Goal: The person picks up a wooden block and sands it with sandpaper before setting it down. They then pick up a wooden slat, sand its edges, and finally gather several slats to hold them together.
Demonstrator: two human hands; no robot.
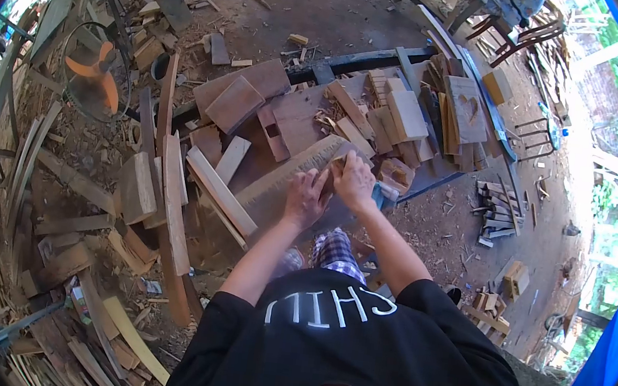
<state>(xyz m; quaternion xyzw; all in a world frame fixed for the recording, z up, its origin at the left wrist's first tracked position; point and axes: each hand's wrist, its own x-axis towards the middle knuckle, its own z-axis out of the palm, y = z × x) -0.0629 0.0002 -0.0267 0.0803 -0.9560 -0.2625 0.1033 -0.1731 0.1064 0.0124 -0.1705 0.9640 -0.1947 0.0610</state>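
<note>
My left hand [306, 197] and my right hand [355, 180] are close together over the work surface in front of me. Between them is a small brown wooden piece [339, 164], mostly covered by my fingers, which are bent and closed around it. Just beyond my hands a long flat board [289, 169] with a rough, toothed-looking edge lies slantwise. A carved wooden block [396, 175] sits right of my right hand, beside a pale cylindrical object [388, 191] that I cannot identify.
Stacked blocks [407, 116] and a panel with a heart-shaped cutout [468, 110] crowd the table's right side. Long planks [173, 200] lean at its left. An orange-bladed fan [97, 76] stands further left. Chairs [518, 30] and wood scraps [502, 207] are on the dirt floor.
</note>
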